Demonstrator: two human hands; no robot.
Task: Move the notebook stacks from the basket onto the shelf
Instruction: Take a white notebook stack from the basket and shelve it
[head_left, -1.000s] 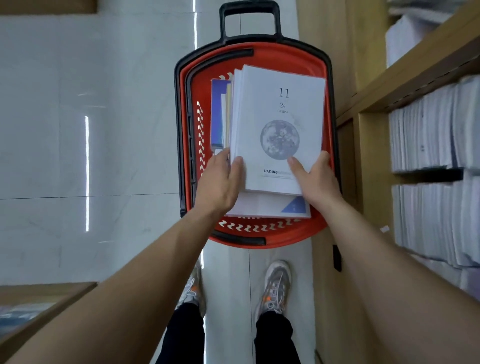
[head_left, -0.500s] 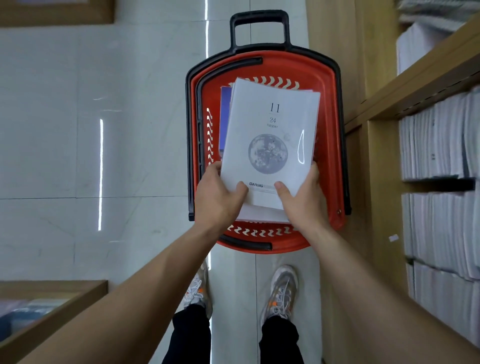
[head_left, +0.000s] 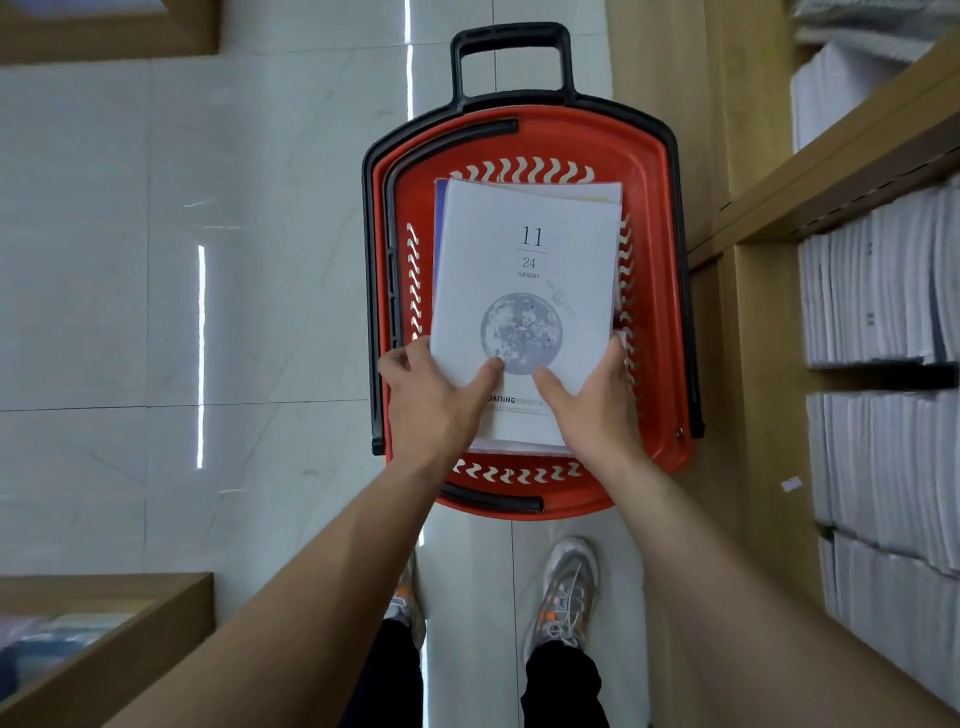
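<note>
A: Gripping the notebook stack (head_left: 524, 291) at its near edge now, both hands on it, thumbs pressed on the white cover with the moon print and "11 / 24 Tuesday". The left hand (head_left: 431, 400) is clenched round the near-left corner, the right hand (head_left: 592, 410) round the near-right, fingers tucked underneath and out of sight.

B: And the stack sits where?

A: Inside the red basket (head_left: 654, 291), over more notebooks; a blue cover peeks out on its left and loose edges fan out at the far end.

B: So what could spoil the lift?

A: My read: the grip is all at 1 end, so the far end may droop and the glossy covers slide apart, spilling back into the basket. Grabbing only part of the pile would leave strays behind too.

B: Anything in the way?

A: The basket's black handle (head_left: 509, 57) stands at the far side, clear of the route. The wooden shelf (head_left: 831, 161) is on the right, already packed with white spines, so free space looks tight. The basket rim rises between stack and shelf. Tiled floor (head_left: 182, 312) to the left, 2 shoes below.
</note>
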